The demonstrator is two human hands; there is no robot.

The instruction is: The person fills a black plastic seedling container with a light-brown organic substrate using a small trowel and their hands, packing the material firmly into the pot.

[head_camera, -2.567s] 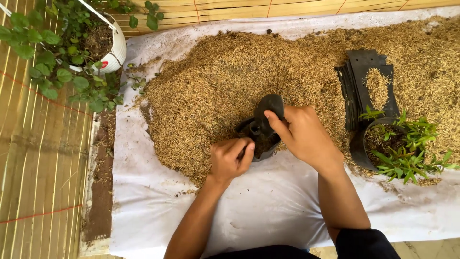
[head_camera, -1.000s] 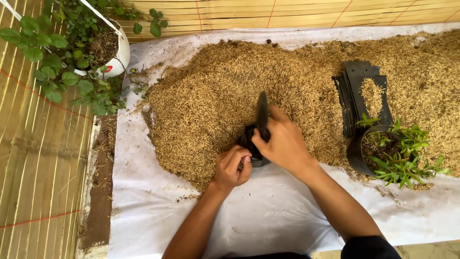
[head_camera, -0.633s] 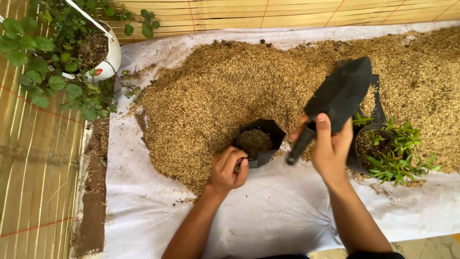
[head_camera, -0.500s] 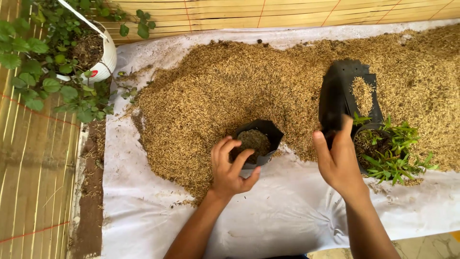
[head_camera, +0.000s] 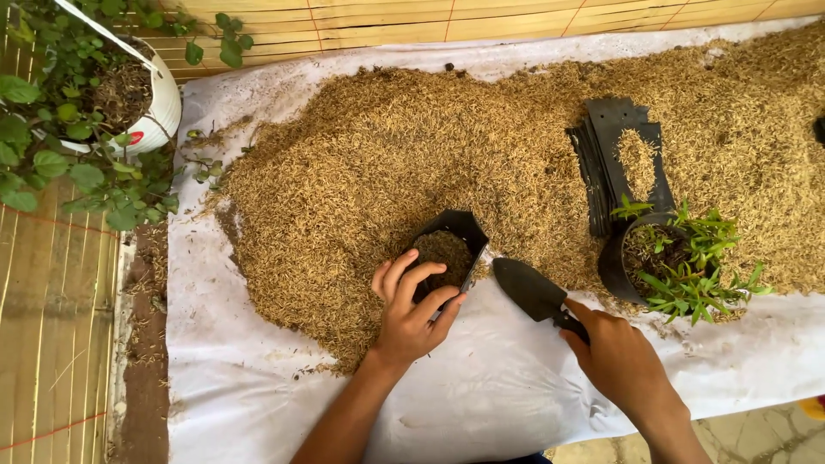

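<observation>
A small black plastic grow bag (head_camera: 450,249) stands at the front edge of a big heap of golden husk (head_camera: 412,155), filled with husk almost to its rim. My left hand (head_camera: 409,308) grips the bag's near side. My right hand (head_camera: 617,352) holds a black trowel (head_camera: 531,290) by its handle; the blade lies low over the white sheet (head_camera: 258,395), just right of the bag, pointing toward it.
A stack of flat black grow bags (head_camera: 601,163) lies on the heap to the right. In front of it stands a black bag with a green seedling (head_camera: 679,262). A white pot with a leafy plant (head_camera: 137,94) sits at the far left on bamboo matting (head_camera: 51,326).
My right hand swung the trowel up and to the right, away from the bag, then brought it down beside the bag. My left hand stayed on the bag.
</observation>
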